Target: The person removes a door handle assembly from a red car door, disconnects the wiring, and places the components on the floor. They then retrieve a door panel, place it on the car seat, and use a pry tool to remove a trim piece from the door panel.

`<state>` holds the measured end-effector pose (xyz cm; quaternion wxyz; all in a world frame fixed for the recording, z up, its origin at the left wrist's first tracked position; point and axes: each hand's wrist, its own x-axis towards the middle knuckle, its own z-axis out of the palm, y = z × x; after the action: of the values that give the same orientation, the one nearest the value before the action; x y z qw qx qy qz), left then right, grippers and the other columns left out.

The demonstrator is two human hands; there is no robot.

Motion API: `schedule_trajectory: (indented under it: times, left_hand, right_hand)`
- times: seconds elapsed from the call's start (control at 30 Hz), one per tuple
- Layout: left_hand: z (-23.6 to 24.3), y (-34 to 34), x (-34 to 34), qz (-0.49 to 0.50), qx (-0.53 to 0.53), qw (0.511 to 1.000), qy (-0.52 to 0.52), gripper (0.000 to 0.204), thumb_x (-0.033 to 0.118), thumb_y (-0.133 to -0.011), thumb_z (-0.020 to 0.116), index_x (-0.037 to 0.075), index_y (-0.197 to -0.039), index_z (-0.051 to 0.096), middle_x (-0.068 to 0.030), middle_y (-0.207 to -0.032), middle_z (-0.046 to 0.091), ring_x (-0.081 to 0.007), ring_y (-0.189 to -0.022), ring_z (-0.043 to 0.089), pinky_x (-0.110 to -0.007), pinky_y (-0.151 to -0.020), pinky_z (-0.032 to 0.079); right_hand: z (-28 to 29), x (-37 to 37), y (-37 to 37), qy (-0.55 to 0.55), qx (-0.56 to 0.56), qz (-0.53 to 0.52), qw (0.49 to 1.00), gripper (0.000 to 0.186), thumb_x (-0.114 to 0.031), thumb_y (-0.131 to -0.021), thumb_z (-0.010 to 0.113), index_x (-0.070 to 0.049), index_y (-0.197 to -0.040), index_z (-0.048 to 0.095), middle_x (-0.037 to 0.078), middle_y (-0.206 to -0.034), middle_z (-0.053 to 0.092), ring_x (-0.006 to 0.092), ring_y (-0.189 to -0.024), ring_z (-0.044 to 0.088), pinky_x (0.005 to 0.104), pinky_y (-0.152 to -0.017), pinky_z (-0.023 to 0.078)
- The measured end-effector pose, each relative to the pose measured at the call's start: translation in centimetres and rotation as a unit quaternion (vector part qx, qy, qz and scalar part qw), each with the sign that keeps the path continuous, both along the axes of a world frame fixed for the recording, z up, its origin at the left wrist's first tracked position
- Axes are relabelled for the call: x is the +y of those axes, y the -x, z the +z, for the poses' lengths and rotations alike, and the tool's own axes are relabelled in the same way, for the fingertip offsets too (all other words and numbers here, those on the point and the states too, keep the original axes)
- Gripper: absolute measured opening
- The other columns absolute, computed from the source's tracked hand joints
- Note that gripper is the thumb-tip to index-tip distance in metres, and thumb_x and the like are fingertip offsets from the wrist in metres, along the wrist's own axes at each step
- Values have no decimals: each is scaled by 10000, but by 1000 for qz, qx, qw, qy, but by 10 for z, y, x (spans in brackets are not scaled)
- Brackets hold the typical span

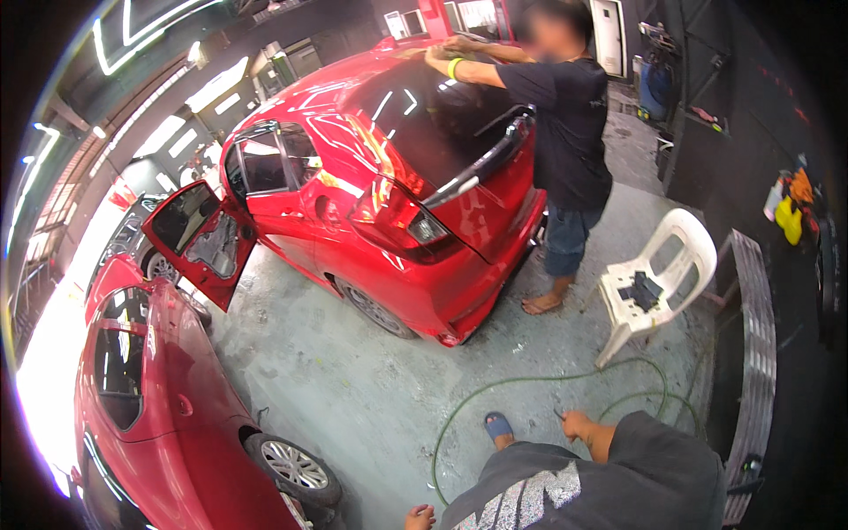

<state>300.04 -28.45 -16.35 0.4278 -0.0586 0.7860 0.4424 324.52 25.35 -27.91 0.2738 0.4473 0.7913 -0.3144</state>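
Note:
My right hand is out in front of my body at the lower middle, its fingers closed on a small, thin dark object. What kind of object it is does not show. At the bottom edge, my left hand is only partly in view. Its fingers look curled in, and whatever they may hold is hidden. Neither hand touches a car. A green hose loops over the floor around my blue slipper.
A red hatchback stands ahead with a side door open; a co-worker reaches over its rear window. Another red car is at left. On the right, dark pieces lie on a white plastic chair.

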Motion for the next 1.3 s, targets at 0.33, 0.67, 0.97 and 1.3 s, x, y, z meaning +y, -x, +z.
schedule_trajectory:
  times: [0.33, 0.67, 0.97, 1.3]
  left_hand:
    - [19, 177, -19, 87, 73, 980, 165, 314, 269, -1016, 633, 48, -1215, 733, -190, -1134, 773, -385, -1000, 741, -537, -864, 586]
    - [-10, 351, 33, 257, -5, 961, 97, 376, 365, -1034, 626, 56, -1218, 734, -206, -1093, 780, -398, -983, 746, -565, -871, 583]
    - [-14, 655, -32, 110, 50, 990, 67, 421, 422, -1037, 622, 63, -1229, 732, -215, -1091, 782, -399, -979, 749, -559, -877, 585]
    - [-47, 997, -171, -116, 245, 934, 231, 473, 485, -1041, 617, 72, -1241, 730, -226, -1089, 785, -399, -974, 753, -551, -883, 587]
  right_hand:
    - [14, 103, 222, 100, -46, 70, 991, 343, -379, -972, 654, -84, -1114, 755, 156, -915, 777, 281, -646, 731, 467, -570, 585]
    - [59, 129, 482, -17, 116, 60, 991, 535, -531, -951, 673, -60, -1182, 781, 251, -1062, 776, 437, -983, 747, 520, -860, 577]
    - [78, -48, 739, 143, 52, 132, 980, 532, -558, -1048, 531, -116, -1245, 753, 197, -1024, 765, 288, -787, 770, 422, -791, 602]
    - [101, -108, 984, 32, 142, 133, 980, 456, -460, -1071, 520, -103, -1272, 718, 247, -1243, 729, 467, -1175, 675, 573, -1002, 518]
